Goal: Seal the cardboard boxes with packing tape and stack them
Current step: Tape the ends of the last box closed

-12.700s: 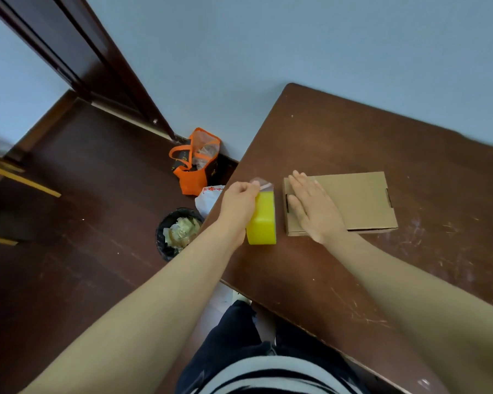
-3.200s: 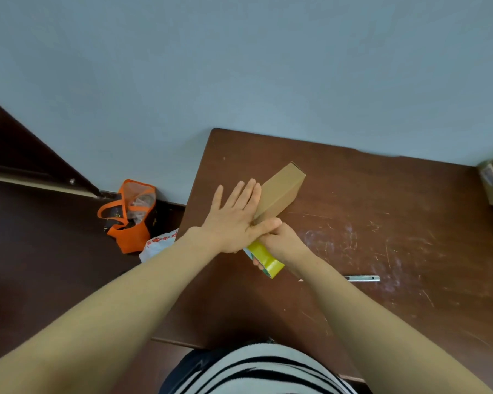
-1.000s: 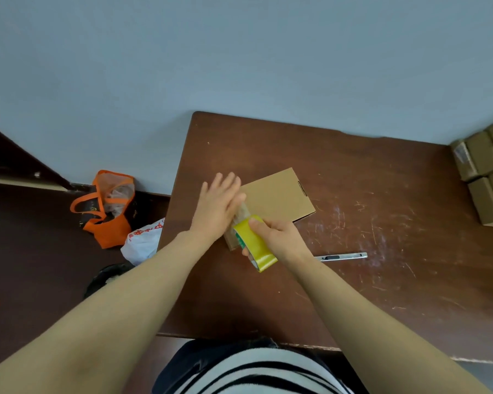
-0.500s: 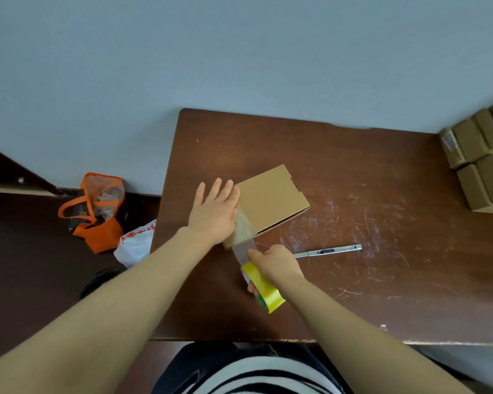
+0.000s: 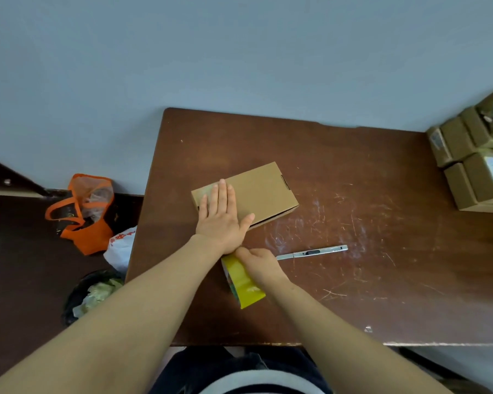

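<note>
On the worktop [image 5: 353,294], toward its left edge, the cardboard box [image 5: 264,191] lies flat and closed. It is a shallow mailer set at a slant, with the stacked boxes [image 5: 478,172] well apart at the far right. I judge the box light: thin corrugated board, stiff along its edges but liable to dent in the middle of the lid. It also looks smooth enough to skate on the worktop if the tape drags at it. So I would steady it by pressing flat on the lid near the end being taped. For lifting I would clasp the two long sides, not the tuck flap at the right end.

My left hand [image 5: 221,220] lies palm down on the near-left end of the lid. Its fingers [image 5: 219,194] are straight and together and the thumb is spread along the near long edge, so it grips nothing and only bears down. My right hand [image 5: 258,265] sits just behind the left wrist, curled round the yellow tape roll [image 5: 244,282]. The roll is on edge and tilted, and I cannot tell whether it touches the worktop. The left wrist covers the gap, so I cannot see whether a strip runs from roll to box. The roll looks rigid and easy to hold. Any free tape will be limp and sticky, prone to folding on itself. A utility knife [image 5: 313,253] lies untouched just right of the right hand.
</note>
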Demonstrator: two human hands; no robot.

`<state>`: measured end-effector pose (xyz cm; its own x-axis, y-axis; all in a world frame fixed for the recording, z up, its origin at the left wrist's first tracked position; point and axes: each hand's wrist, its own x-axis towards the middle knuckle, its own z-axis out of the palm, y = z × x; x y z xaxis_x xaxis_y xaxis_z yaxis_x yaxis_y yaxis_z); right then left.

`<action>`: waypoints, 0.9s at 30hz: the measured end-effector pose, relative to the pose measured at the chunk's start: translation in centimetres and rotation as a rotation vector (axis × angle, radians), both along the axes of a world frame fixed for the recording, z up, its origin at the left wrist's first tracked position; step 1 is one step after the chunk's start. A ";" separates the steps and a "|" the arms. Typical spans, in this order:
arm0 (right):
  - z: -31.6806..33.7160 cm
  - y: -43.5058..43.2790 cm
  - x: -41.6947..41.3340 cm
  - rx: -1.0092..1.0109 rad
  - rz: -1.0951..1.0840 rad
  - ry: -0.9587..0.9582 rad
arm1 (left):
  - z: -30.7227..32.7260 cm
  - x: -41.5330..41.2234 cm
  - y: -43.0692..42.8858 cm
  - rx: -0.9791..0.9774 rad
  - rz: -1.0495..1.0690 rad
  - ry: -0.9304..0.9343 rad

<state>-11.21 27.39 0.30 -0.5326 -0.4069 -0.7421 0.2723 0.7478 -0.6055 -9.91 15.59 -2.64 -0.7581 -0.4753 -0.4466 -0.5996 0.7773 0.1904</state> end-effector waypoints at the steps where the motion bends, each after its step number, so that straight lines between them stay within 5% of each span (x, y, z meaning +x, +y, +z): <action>1: 0.4 0.4 -0.2 -0.015 0.025 0.017 | 0.0 0.1 0.1 -0.005 0.003 -0.007; 5: 1.4 3.9 -2.3 -0.139 -0.034 0.000 | 0.2 0.1 0.2 -0.022 -0.002 -0.027; 8: -0.2 8.3 -6.1 0.124 0.158 0.555 | 1.2 0.0 0.1 0.143 0.121 0.094; 12: -2.7 12.0 -9.6 0.396 0.656 0.869 | 3.7 2.3 1.7 0.240 0.720 0.557; 15: -3.4 13.4 -10.8 0.323 0.744 0.926 | 4.4 4.3 4.0 0.372 1.116 0.443; 19: -3.0 14.0 -12.7 0.228 0.814 0.945 | 3.5 4.5 5.1 0.832 1.466 0.348; 23: -2.8 14.2 -14.1 0.249 1.031 0.940 | 2.7 3.9 5.5 1.055 1.543 0.408; 27: -2.7 14.8 -14.0 0.212 0.939 0.915 | 3.4 3.3 5.7 1.049 1.575 0.444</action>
<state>-25.17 42.16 -2.42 -0.4528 -0.8144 -0.3630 -0.8370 0.5286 -0.1418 -6.57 21.31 0.75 -0.1076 -0.4489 -0.8871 -0.3216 -0.8286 0.4583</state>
